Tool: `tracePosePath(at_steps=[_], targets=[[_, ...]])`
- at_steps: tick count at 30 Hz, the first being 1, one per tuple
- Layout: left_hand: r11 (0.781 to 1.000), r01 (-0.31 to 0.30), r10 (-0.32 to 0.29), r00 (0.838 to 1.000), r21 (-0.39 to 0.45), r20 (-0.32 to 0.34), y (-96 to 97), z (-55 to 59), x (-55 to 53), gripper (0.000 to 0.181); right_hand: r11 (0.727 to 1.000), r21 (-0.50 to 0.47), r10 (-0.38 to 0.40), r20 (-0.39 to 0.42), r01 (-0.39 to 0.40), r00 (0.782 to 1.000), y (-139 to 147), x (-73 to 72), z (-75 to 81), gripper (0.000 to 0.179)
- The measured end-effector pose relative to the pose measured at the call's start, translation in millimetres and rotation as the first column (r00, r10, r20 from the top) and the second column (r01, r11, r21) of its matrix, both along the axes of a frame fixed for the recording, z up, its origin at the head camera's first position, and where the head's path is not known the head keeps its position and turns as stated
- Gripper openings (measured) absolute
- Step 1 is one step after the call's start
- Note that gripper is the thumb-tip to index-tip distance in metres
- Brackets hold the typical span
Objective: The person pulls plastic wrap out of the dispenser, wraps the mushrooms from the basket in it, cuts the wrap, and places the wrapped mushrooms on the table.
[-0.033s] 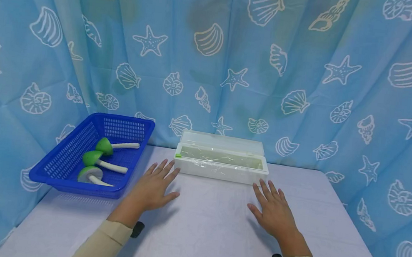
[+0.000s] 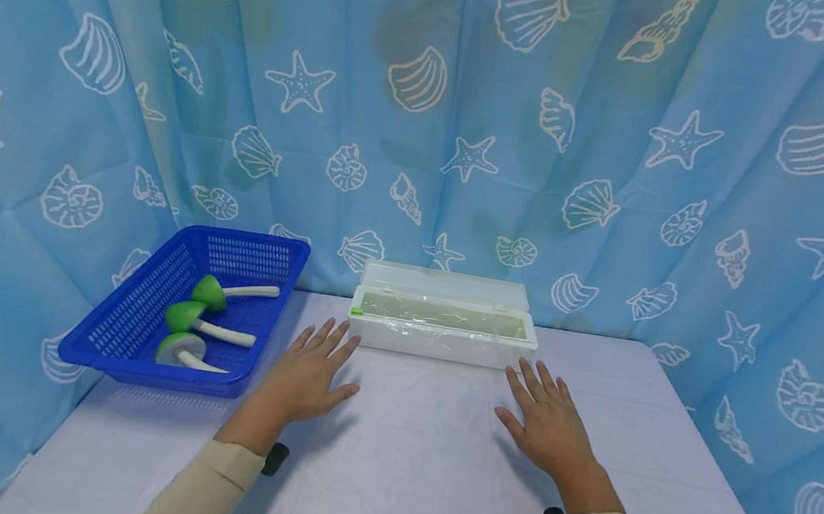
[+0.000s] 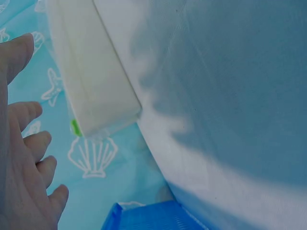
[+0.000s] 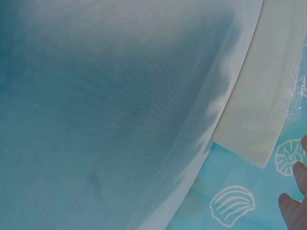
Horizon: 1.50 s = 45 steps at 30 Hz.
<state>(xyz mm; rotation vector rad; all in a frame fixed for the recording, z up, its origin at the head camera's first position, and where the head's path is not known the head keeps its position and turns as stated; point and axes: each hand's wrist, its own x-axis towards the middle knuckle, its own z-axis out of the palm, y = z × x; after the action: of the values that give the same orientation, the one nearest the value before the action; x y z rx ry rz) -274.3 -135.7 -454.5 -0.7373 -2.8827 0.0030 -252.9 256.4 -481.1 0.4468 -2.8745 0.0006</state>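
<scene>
Both hands lie flat, palms down, on the white table (image 2: 421,459). My left hand (image 2: 309,372) rests just right of a blue basket (image 2: 149,321), its fingertips close to the left end of a long white plastic box (image 2: 442,325). My right hand (image 2: 549,422) lies below the box's right end, fingers spread. The box stands with its lid up against the curtain and has a small green tab at its left end. In the basket lie three green-headed, white-handled tools (image 2: 205,323). The left wrist view shows my left hand (image 3: 24,158) beside the box (image 3: 91,76).
A blue curtain with white shells and starfish (image 2: 471,129) hangs close behind and around the table. The blue basket overhangs the table's left edge. Bare tabletop lies between and in front of my hands.
</scene>
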Motion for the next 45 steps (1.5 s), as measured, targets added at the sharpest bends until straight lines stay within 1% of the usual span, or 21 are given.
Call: tracePosePath(at_steps=[7, 11, 14, 16, 18, 21, 24, 27, 31, 33, 37, 41, 43, 45], targets=[[0.999, 0.026, -0.025, 1.0, 0.033, -0.01, 0.8, 0.9, 1.1, 0.073, 1.0, -0.005, 0.018, -0.012, -0.018, 1.0, 2.6, 0.6, 2.0, 0.072], [1.0, 0.019, -0.019, 1.0, 0.008, -0.003, 2.9, 1.5, -0.8, 0.072, 1.0, -0.011, 0.014, -0.014, -0.014, 1.0, 4.7, 0.2, 6.1, 0.071], [0.999, 0.037, -0.037, 0.999, 0.002, -0.018, 5.1, 5.2, -2.6, 0.067, 1.0, -0.019, 0.006, -0.021, -0.006, 1.0, 6.9, -1.4, 7.0, 0.069], [0.998, 0.059, -0.057, 0.997, 0.016, -0.059, 6.3, 9.6, -3.3, 0.061, 1.0, -0.029, 0.01, -0.055, -0.012, 0.998, 7.8, -3.1, 6.7, 0.064], [0.996, 0.084, -0.079, 0.99, 0.036, -0.116, 7.4, 14.7, -4.3, 0.053, 0.998, -0.054, 0.019, -0.11, -0.025, 0.994, 8.0, -5.2, 7.0, 0.057], [0.994, 0.098, -0.088, 0.978, 0.044, -0.19, 7.9, 20.7, -5.9, 0.044, 0.994, -0.088, 0.04, -0.205, -0.06, 0.978, 6.8, -9.4, 8.4, 0.045], [0.994, 0.101, -0.09, 0.971, 0.039, -0.221, 8.4, 24.6, -8.9, 0.039, 0.992, -0.098, 0.047, -0.27, -0.076, 0.962, 5.0, -14.8, 11.4, 0.036], [0.994, 0.1, -0.089, 0.971, 0.036, -0.22, 9.8, 27.3, -13.4, 0.036, 0.993, -0.091, 0.051, -0.285, -0.08, 0.957, 3.5, -20.6, 14.5, 0.034], [0.992, 0.117, -0.106, 0.969, 0.038, -0.221, 13.5, 32.5, -23.2, 0.029, 0.992, -0.079, 0.068, -0.282, -0.094, 0.957, 0.9, -30.1, 16.5, 0.035], [0.99, 0.133, -0.121, 0.966, 0.04, -0.227, 16.1, 35.4, -30.0, 0.024, 0.992, -0.071, 0.081, -0.282, -0.105, 0.956, -1.0, -35.5, 16.2, 0.035], [0.988, 0.152, -0.139, 0.964, 0.041, -0.227, 25.4, 40.3, -47.8, 0.02, 0.993, -0.016, 0.111, -0.247, -0.119, 0.963, -1.7, -45.9, 15.4, 0.03], [0.989, 0.145, -0.136, 0.969, 0.032, -0.206, 34.2, 44.2, -67.2, 0.021, 0.992, 0.036, 0.129, -0.205, -0.124, 0.97, -3.8, -56.4, 14.3, 0.03], [0.99, 0.141, -0.133, 0.974, 0.029, -0.185, 39.6, 44.8, -76.3, 0.024, 0.992, 0.053, 0.124, -0.208, -0.116, 0.97, -3.2, -62.4, 13.1, 0.033], [0.99, 0.142, -0.136, 0.978, 0.025, -0.158, 45.6, 43.2, -84.3, 0.027, 0.991, 0.072, 0.123, -0.236, -0.109, 0.964, -0.8, -68.2, 11.5, 0.038]])
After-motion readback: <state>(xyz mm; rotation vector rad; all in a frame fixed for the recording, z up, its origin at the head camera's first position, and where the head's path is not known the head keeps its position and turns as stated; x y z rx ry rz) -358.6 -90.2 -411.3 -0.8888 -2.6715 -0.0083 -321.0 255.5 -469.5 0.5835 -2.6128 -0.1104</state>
